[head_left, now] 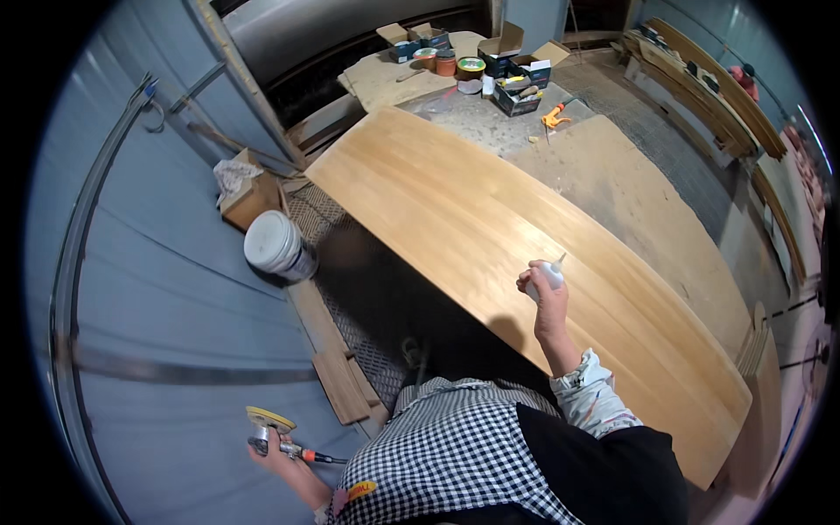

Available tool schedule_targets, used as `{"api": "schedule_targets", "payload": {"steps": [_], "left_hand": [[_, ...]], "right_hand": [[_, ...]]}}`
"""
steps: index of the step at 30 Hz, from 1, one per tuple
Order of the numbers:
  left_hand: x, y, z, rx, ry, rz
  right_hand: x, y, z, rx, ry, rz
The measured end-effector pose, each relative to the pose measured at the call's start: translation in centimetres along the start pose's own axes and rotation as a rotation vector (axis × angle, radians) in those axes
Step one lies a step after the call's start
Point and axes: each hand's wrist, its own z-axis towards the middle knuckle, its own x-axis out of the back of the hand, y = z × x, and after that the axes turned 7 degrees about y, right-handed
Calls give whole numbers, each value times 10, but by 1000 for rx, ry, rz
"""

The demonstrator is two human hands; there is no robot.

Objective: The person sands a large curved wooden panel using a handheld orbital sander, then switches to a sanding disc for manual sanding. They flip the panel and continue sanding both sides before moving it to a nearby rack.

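Observation:
My right hand (548, 295) grips a white squeeze bottle (552, 274) with a thin nozzle, held above a long, smooth wooden panel (459, 216). Light reflects off the wood near the bottle. Off to my left, away from the panel, my left hand (283, 454) is wrapped around a pneumatic disc sander (264, 441). The sander's round yellow-edged pad (272, 418) faces up and away from me. A dark air hose (328, 459) runs from its orange fitting towards my checked apron (446, 446).
Boxes (517, 98), tins (470, 67) and an orange air blow gun (556, 118) lie on the worktable (610, 164) beyond the panel. A lidded white bucket (279, 246) and wood offcuts (341, 387) stand along the left wall. Stacked boards (702, 85) are at far right.

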Motion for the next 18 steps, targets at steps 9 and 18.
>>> {"api": "schedule_targets", "payload": {"steps": [9,18], "left_hand": [[-252,18,118,-147,-216,128],[-463,5,156,-562,-624,374]], "right_hand": [[-120,16,111,73,251,-50],[-113,65,188,95,604,-152]]}}
